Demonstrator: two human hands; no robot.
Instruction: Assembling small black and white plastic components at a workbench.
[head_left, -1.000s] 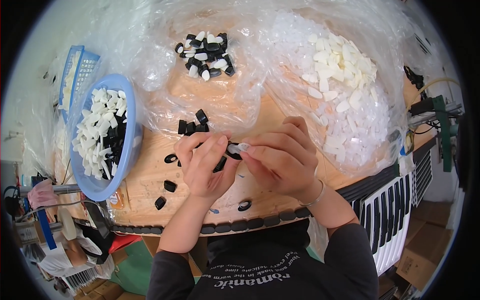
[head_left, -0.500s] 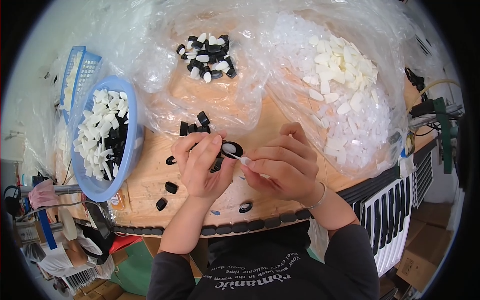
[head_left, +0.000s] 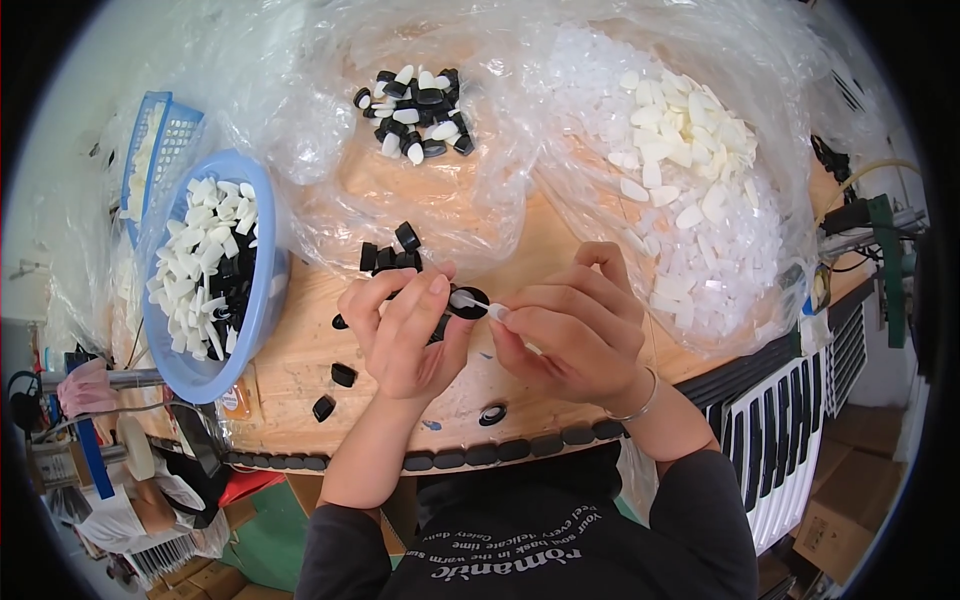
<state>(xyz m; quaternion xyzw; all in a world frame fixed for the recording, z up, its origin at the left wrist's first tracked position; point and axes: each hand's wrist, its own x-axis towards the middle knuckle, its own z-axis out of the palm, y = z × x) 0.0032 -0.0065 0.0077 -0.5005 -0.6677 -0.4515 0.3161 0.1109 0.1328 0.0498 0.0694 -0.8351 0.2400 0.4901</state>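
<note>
My left hand (head_left: 405, 340) is closed in a pinch on a small black oval cap (head_left: 480, 299), which has a pale white inside. From the right, my right hand (head_left: 580, 335) pinches a small white piece (head_left: 498, 312). A thin pale strip runs from that piece to the cap's opening; whether they are joined, I cannot tell. Beyond my left hand lie several black caps (head_left: 406, 237). More black pieces (head_left: 343, 375) rest on the wooden table (head_left: 290, 420) beside my left forearm, and a black ring-like oval (head_left: 492, 414) lies between my forearms.
At left stands a blue basin (head_left: 272, 300) of white and black pieces, with a blue basket (head_left: 185, 130) behind it. Clear plastic sheeting (head_left: 330, 215) covers the far side, under mixed black-and-white pieces (head_left: 415, 115). Cream-white flat pieces (head_left: 690, 125) lie heaped at right. Black ovals (head_left: 480, 455) line the near edge.
My right hand has shifted slightly right with the white piece. The cap in my left hand has tilted a little, and more of the pale strip shows between them.
</note>
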